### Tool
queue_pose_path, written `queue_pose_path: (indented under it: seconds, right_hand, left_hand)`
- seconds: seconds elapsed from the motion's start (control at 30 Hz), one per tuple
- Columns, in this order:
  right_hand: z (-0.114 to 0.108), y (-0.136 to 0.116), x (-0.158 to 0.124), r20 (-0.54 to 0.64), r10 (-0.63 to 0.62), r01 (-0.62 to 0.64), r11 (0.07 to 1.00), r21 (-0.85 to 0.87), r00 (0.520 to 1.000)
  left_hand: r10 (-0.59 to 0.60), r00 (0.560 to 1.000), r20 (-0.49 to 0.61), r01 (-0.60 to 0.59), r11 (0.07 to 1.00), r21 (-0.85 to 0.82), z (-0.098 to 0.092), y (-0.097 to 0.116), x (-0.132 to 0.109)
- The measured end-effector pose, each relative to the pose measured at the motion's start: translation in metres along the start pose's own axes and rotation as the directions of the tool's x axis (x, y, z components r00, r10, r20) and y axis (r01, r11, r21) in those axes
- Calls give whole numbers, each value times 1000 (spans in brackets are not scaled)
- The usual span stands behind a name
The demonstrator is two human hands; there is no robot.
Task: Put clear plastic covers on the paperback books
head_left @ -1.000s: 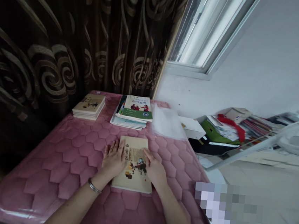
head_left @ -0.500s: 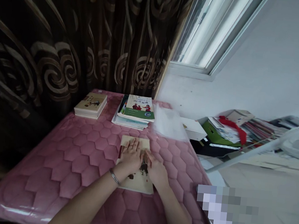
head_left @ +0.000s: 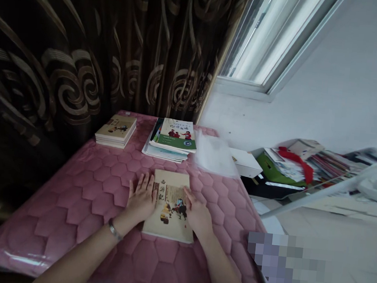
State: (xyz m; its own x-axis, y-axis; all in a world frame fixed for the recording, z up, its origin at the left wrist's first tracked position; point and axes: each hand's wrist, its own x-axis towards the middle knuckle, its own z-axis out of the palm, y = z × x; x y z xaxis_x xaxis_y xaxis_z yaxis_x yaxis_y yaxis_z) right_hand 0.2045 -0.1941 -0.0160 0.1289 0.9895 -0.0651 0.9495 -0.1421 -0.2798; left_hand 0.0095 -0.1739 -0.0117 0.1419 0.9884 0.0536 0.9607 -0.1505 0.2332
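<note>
A cream-coloured book (head_left: 167, 222) with dark Chinese characters and small painted figures lies closed on the pink padded mattress (head_left: 99, 199). My left hand (head_left: 142, 199) is at the book's left edge, fingers outstretched, mostly over the mattress with the thumb side by the cover. Along the right edge rests my right hand (head_left: 198, 213), its fingers extended onto the cover; it is not wrapped round the book. A bracelet (head_left: 115, 231) circles my left wrist.
Behind the book, a pile of cream books (head_left: 116, 131) stands at the left and a stack of mixed books (head_left: 173, 140) in the middle. Translucent plastic (head_left: 217, 155) and a white box (head_left: 245, 163) lie to the right. A dark curtain (head_left: 84, 51) hangs behind.
My left hand has slid left off the middle of the cover to its left edge, uncovering the title and picture. My right hand and the book stay about where they were.
</note>
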Motion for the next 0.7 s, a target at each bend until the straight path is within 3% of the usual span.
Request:
queue_pose_path:
  seconds: [0.17, 0.3, 0.37, 0.57, 0.7]
  right_hand:
    - [0, -8, -7, -14, 1, -2, 997, -73, 1000]
    - [6, -18, -32, -196, -106, 72, 982, -172, 975]
    - [10, -17, -44, -193, -153, 123, 980, -159, 969]
    - [15, 3, -41, -205, -119, 132, 990, 50, 972]
    - [11, 15, -19, -133, -69, 113, 927, 357, 989]
  left_hand:
    - [131, 990, 56, -130, 991, -21, -7, 1, -48]
    - [136, 988, 78, -135, 991, -24, -9, 0, -54]
    - [155, 986, 60, -154, 988, -23, -9, -2, -52]
    - [169, 985, 40, -168, 985, -25, -3, -6, -51]
    - [174, 984, 44, -170, 981, -93, 1, -8, -50]
